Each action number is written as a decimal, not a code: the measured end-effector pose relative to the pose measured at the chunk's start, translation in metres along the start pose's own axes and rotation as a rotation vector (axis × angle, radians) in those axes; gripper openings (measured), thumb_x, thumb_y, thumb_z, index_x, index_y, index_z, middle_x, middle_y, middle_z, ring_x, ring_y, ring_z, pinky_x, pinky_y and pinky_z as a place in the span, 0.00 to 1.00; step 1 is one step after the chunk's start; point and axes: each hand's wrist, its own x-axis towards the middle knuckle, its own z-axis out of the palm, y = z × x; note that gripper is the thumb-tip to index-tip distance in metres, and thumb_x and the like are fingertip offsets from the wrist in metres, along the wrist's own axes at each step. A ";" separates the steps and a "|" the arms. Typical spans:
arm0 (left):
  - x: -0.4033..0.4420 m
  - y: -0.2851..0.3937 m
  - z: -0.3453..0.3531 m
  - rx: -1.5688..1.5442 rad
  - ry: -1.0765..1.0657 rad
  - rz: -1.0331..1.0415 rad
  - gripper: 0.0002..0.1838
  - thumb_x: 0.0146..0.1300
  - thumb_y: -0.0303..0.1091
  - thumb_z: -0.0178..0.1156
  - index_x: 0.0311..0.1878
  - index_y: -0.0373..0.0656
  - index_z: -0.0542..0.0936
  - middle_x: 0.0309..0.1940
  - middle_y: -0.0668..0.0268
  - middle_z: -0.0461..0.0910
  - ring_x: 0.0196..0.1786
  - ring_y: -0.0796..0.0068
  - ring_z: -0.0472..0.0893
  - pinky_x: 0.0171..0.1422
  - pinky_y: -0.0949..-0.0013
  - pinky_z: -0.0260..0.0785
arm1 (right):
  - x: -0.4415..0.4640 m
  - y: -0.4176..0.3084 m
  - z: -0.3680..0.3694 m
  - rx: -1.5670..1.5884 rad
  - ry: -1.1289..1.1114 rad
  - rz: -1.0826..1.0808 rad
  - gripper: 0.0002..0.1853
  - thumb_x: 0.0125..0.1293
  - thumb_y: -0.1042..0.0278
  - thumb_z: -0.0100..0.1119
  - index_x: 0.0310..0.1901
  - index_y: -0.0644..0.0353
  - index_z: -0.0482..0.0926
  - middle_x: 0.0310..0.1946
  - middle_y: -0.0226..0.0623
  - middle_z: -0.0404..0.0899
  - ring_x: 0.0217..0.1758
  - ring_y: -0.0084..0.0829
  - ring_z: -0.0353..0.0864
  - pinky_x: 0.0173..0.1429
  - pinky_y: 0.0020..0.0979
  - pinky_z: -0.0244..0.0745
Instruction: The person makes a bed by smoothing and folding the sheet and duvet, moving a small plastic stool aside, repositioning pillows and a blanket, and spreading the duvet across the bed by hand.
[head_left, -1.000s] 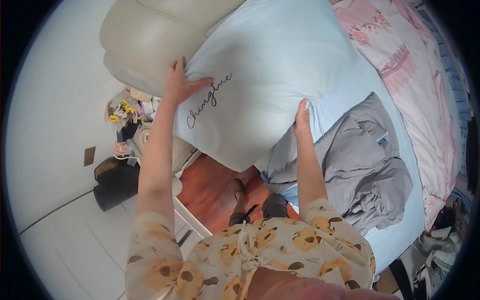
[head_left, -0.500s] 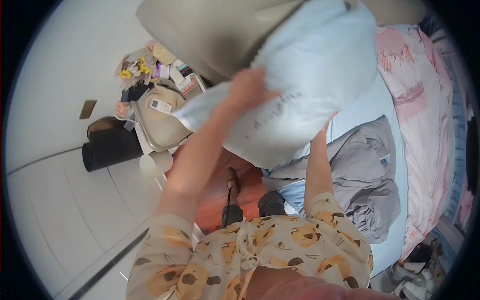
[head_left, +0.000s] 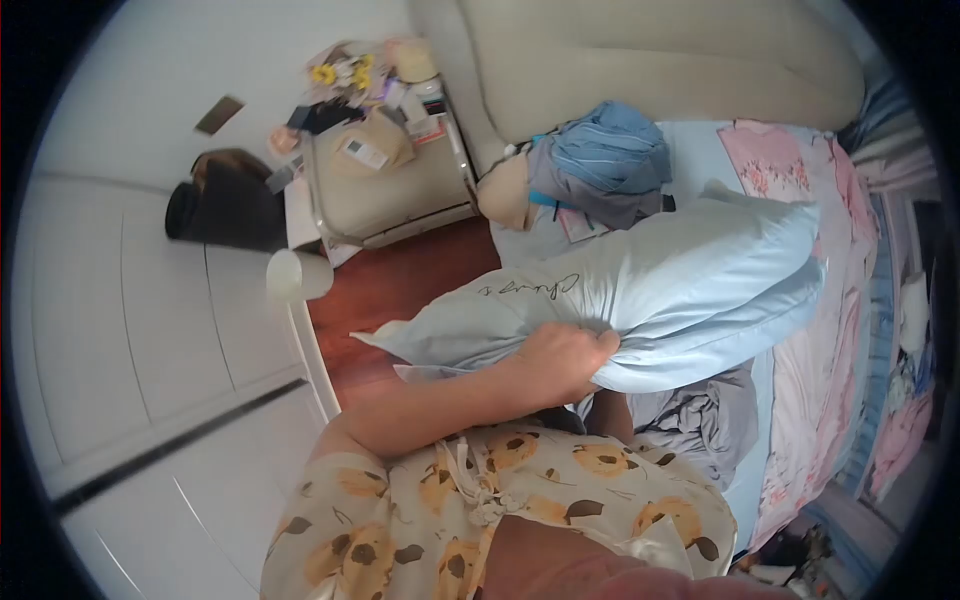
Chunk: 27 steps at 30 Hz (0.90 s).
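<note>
A pale blue pillow [head_left: 690, 255] with dark lettering hangs in front of my body, over the bed's side. My left hand [head_left: 570, 355] is closed around a fold of its near side, and the fabric puckers there. On the right, the pillow shows two puffed layers; I cannot tell whether it is one folded pillow. The pillow covers my right hand; only a bit of the right forearm [head_left: 608, 415] shows below it. Underneath lies crumpled grey bedding [head_left: 705, 415] on the light blue sheet.
Blue and grey folded cloth [head_left: 605, 160] sits by the beige headboard [head_left: 660, 70]. A pink floral quilt [head_left: 825, 370] covers the bed's right side. At left stand a cluttered nightstand [head_left: 390, 190], a black roll [head_left: 225, 210] and a white cup-like object [head_left: 285, 275].
The pillow has come down from near the headboard towards my body and turned sideways. My left hand has moved down with it. The cloth pile came into view, and my right hand became hidden.
</note>
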 end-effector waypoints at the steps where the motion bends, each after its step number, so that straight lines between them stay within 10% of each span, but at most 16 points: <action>1: -0.020 0.004 -0.001 -0.017 0.042 0.001 0.16 0.45 0.34 0.64 0.35 0.38 0.70 0.23 0.55 0.78 0.31 0.54 0.80 0.33 0.53 0.70 | -0.015 0.008 0.006 -0.015 -0.027 0.019 0.46 0.59 0.24 0.28 0.67 0.56 0.56 0.65 0.38 0.60 0.65 0.40 0.61 0.69 0.37 0.54; 11: -0.264 0.082 0.052 -0.020 0.600 -0.053 0.12 0.44 0.27 0.62 0.31 0.35 0.71 0.21 0.55 0.77 0.27 0.53 0.80 0.29 0.55 0.70 | -0.206 0.136 0.044 -0.420 -0.361 0.454 0.46 0.59 0.24 0.28 0.67 0.57 0.55 0.65 0.38 0.60 0.65 0.40 0.61 0.69 0.37 0.54; 27: -0.472 0.128 0.158 -0.249 0.937 -1.047 0.22 0.47 0.40 0.65 0.42 0.36 0.73 0.26 0.52 0.78 0.34 0.52 0.79 0.38 0.55 0.71 | -0.350 0.318 0.015 -0.785 -0.572 1.130 0.47 0.60 0.24 0.27 0.67 0.59 0.55 0.65 0.39 0.60 0.66 0.40 0.60 0.70 0.36 0.53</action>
